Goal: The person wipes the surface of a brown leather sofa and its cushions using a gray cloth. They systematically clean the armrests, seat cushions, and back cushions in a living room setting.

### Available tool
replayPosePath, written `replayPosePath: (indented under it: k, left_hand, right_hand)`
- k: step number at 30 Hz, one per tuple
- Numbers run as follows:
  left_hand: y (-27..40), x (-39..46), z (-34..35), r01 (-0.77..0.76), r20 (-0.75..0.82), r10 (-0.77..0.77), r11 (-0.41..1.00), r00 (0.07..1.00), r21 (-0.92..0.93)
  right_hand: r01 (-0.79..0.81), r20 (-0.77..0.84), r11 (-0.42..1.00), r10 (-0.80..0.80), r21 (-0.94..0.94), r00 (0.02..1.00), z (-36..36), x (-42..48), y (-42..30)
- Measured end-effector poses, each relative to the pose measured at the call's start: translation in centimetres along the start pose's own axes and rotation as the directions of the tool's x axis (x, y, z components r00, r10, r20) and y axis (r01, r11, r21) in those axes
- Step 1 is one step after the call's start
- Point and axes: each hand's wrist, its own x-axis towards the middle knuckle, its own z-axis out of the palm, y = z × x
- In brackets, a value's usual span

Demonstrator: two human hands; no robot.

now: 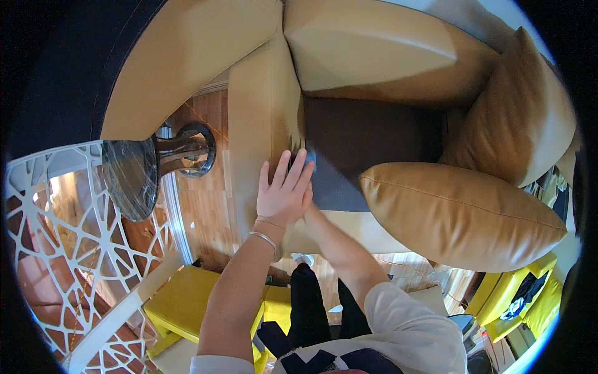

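My left hand (283,194) lies palm down with spread fingers on the inner side of the sofa's tan leather armrest (252,149). A thin bracelet circles the left wrist. My right hand (311,209) comes in from the right, mostly hidden behind the left one, at the joint between armrest and seat. Just past the left fingertips a small blue thing (312,160), maybe a cloth, shows at that joint. What holds it is hidden. The dark fabric seat base (373,128) lies uncovered between armrest, leather backrest (369,51) and front rail (343,229).
Two loose tan leather cushions (462,215) (514,112) lean at the right. A round marble-look side table (131,180) stands left of the armrest, near a white lattice partition (93,233). Yellow seats (187,299) (509,299) are behind, on the wooden floor (205,201).
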Motion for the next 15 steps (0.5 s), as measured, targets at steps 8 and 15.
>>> replayPosePath:
  k: [8,15]
  left_hand:
    - [0.3,1.1,-0.9,0.121,0.096,-0.113,0.990,0.989,-0.077]
    - [0.9,1.9,-1.2,0.160,0.184,-0.165,0.986,0.969,0.043]
  right_hand:
    - [0.299,-0.055,0.948,-0.306,-0.112,0.950,0.7,4.7,-4.0]
    - [0.247,-0.023,0.953,-0.247,0.174,0.969,0.2,15.0,-9.1]
